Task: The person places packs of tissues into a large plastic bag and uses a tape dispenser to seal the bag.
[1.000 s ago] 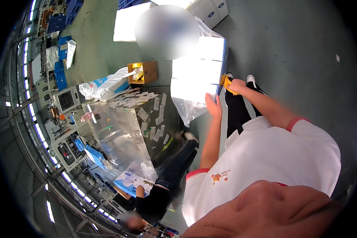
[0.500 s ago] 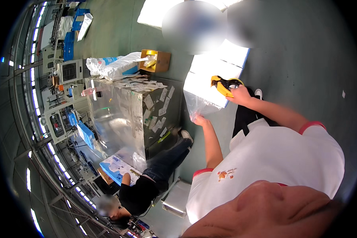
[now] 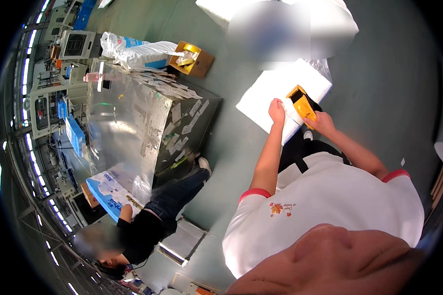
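My right hand (image 3: 321,121) grips a yellow hand-held tool (image 3: 301,104) and holds it against a white flat slab wrapped in clear plastic (image 3: 280,91). My left hand (image 3: 276,111) pinches the near edge of the same white slab, just left of the tool. Both forearms reach forward from my white shirt with red sleeve cuffs. The slab stands in front of my legs above the green floor.
A large silver foil-wrapped box (image 3: 142,120) with several paper labels stands to the left. A seated person in black (image 3: 147,221) works beside it, holding a blue and white package (image 3: 106,189). A small cardboard box (image 3: 192,58) and machines (image 3: 59,73) lie further left.
My view has shifted, so the white slab now sits closer and lower. My left hand went from the slab's lower edge to beside the yellow tool. The tool stays in my right hand.
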Demonstrator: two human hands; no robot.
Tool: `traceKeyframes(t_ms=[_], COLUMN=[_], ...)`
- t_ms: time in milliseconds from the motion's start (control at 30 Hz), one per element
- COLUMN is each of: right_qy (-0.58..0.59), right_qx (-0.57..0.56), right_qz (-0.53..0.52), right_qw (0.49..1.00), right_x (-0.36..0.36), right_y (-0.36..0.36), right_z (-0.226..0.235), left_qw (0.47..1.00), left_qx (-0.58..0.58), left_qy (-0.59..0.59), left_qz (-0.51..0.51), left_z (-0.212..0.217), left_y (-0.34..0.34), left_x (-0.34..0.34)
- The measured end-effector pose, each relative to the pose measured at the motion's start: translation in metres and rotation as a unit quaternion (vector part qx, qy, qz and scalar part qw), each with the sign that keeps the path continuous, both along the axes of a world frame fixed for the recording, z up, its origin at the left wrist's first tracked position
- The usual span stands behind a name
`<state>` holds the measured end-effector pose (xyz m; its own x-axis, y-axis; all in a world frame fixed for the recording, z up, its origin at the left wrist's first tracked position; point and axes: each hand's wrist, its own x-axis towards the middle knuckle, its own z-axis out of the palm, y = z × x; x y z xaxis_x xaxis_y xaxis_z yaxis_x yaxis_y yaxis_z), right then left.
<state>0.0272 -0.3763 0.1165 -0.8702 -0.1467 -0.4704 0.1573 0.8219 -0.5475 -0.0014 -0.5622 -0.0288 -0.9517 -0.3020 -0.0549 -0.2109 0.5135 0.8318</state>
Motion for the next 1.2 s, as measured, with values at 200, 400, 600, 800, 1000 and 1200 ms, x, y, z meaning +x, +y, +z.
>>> traceKeyframes(t_ms=[200,400,600,800,1000,1200], right_qy=[0.091,0.024,0.051,0.023,-0.059,-0.216], right_qx=[-0.237,-0.201,-0.138,-0.158,-0.064,0.030], right_qz=[0.263,0.376,0.490,0.559,0.580,0.516], right_qw=[0.931,0.904,0.859,0.814,0.810,0.828], right_x=[-0.068,-0.079,-0.076,-0.090,-0.117,-0.204], right_y=[-0.104,-0.161,-0.139,-0.143,-0.181,-0.169], right_z=[-0.038,-0.070,-0.055,-0.012,0.035,0.049], left_qw=[0.993,0.975,0.926,0.783,0.812,0.745], left_qx=[-0.007,0.011,0.194,0.614,0.468,0.431], left_qy=[0.049,-0.006,0.079,-0.025,-0.001,-0.074], left_qz=[-0.109,-0.224,0.313,0.099,0.348,0.504], left_z=[0.006,0.064,0.067,0.083,0.039,-0.008], left_y=[0.007,-0.040,-0.132,-0.185,-0.186,-0.197], left_x=[0.034,0.093,0.114,0.095,0.107,0.106])
